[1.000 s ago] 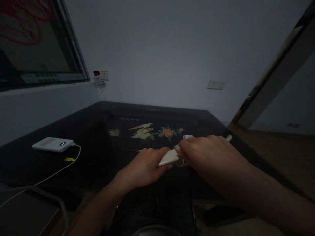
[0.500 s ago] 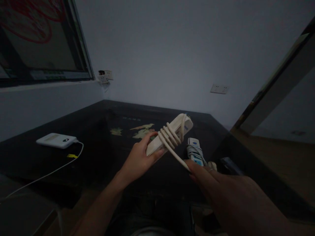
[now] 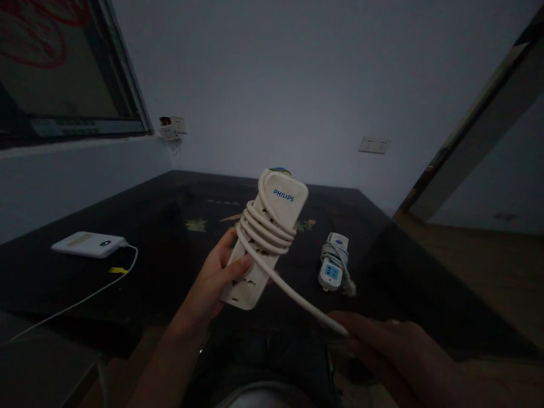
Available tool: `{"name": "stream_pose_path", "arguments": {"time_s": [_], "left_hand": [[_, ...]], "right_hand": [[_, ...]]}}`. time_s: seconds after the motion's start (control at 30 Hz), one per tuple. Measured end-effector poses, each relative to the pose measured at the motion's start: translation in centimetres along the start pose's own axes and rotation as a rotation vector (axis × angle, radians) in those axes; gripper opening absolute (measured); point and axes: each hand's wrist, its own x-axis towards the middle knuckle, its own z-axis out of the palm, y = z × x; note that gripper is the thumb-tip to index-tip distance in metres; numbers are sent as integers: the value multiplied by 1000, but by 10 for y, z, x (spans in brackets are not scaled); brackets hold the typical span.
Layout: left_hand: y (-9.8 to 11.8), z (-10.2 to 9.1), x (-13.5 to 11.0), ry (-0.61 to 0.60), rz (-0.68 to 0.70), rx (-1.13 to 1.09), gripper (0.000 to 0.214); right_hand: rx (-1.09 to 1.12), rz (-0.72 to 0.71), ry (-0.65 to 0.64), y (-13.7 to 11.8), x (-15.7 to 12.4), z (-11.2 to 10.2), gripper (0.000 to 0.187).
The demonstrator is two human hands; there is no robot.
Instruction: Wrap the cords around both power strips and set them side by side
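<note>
My left hand (image 3: pixel 216 272) is closed around the lower part of a white Philips power strip (image 3: pixel 278 207), thumb across its socket face. Several turns of the strip's white cord (image 3: pixel 267 229) circle its middle, and one loop runs over its top end. From the lowest turn the cord stretches down and right to my right hand (image 3: pixel 391 345), which pinches it between thumb and fingers. The cord's end is hidden by that hand. Right of the held strip, a smaller white-and-blue power strip (image 3: pixel 331 272) lies on the black table (image 3: pixel 170 226), wrapped in its own grey cord.
A white power bank (image 3: pixel 89 243) with a thin white cable (image 3: pixel 91 296) and a yellow tag (image 3: pixel 118 270) lies on the table's left side. Wall sockets (image 3: pixel 374 145) are beyond the table. A window (image 3: pixel 63 68) is at the left.
The power strip has turned more upright, its socket face and lettering now towards me. My right hand has moved down and right, drawing the cord longer and uncovering the smaller strip.
</note>
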Motion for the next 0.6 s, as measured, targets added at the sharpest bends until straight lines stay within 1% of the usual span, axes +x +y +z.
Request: {"name": "stream_pose_path", "arguments": {"time_s": [0.13, 0.23, 0.3, 0.4, 0.5, 0.6], "left_hand": [[1, -2, -4, -46, -15, -68, 63], [5, -3, -7, -61, -54, -126, 57], [10, -5, -8, -73, -77, -167, 48], [14, -8, -11, -84, -89, -189, 41], [13, -11, -13, -129, -105, -169, 39], [9, -13, -15, -222, -131, -178, 42]], "right_hand": [[180, 100, -148, 5, 3, 5, 36], [205, 167, -172, 18, 8, 12, 41], [219, 175, -186, 31, 14, 17, 45], [297, 127, -231, 54, 26, 20, 49], [344, 85, -234, 75, 37, 11, 51], [355, 73, -194, 87, 43, -6, 54]]}}
